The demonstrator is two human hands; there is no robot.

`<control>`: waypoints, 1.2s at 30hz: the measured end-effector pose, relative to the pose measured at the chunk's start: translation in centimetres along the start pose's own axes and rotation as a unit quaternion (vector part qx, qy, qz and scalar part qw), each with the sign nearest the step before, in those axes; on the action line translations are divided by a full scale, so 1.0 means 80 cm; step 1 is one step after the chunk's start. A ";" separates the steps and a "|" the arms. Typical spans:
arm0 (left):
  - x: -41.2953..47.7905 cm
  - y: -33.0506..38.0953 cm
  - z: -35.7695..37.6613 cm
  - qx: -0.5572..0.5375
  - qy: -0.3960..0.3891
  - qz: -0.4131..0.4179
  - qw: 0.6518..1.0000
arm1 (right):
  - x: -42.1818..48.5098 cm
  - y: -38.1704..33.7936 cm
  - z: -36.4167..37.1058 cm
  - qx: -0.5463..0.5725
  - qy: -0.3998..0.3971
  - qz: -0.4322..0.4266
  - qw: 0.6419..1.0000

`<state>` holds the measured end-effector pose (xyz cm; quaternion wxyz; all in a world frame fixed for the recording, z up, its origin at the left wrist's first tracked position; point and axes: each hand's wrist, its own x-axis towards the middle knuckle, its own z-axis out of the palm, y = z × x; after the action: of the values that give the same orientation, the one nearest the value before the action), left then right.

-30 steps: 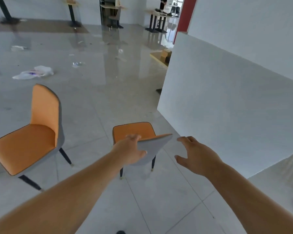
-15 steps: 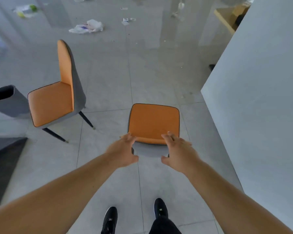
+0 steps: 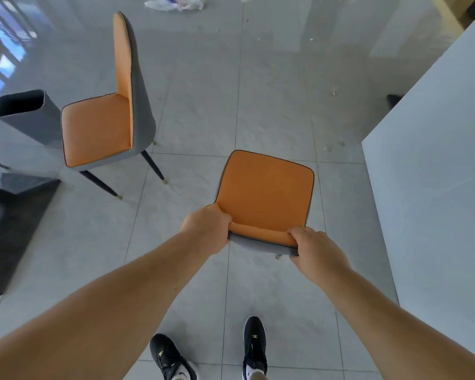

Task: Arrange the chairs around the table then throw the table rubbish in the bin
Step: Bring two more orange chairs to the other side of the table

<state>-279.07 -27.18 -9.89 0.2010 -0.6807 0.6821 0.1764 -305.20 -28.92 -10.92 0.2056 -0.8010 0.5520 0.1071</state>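
An orange-and-grey chair [image 3: 263,193] stands on the tiled floor right in front of me, seen from above. My left hand [image 3: 207,230] is closed on the left end of its backrest top and my right hand [image 3: 313,249] on the right end. A second orange chair [image 3: 99,130] stands to the left, its seat turned towards a grey bin [image 3: 25,116]. The white table [image 3: 436,174] fills the right side, its edge just right of the held chair. A crumpled white plastic bag [image 3: 176,1] lies on the floor far ahead.
A dark table base [image 3: 8,223] sits at the left edge beside the bin. Small scraps [image 3: 333,146] dot the floor near the table corner. My black shoes [image 3: 254,345] stand behind the held chair. Open tiled floor lies between the two chairs.
Both hands have gone from hovering at the backrest to gripping its top. The view has tilted down and the chair now lies closer under me.
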 end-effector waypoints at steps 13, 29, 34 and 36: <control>-0.176 -0.193 0.095 -0.147 -0.006 -0.186 0.971 | 0.034 -0.234 0.037 -0.049 -0.046 -0.191 0.979; -0.436 -0.437 0.265 -0.352 -0.016 -0.464 0.813 | 0.065 -0.682 0.117 -0.192 -0.174 -0.448 0.856; -0.493 -0.511 0.305 -0.385 -0.020 -0.494 0.780 | 0.059 -0.819 0.148 -0.232 -0.180 -0.513 0.806; -0.502 -0.541 0.311 -0.397 -0.026 -0.504 0.767 | 0.065 -0.865 0.155 -0.243 -0.177 -0.533 0.791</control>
<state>-235.27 19.54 -9.12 -0.0099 -0.9407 0.1049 0.3226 -238.37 -6.60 -9.44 0.1228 -0.9586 -0.0533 0.2513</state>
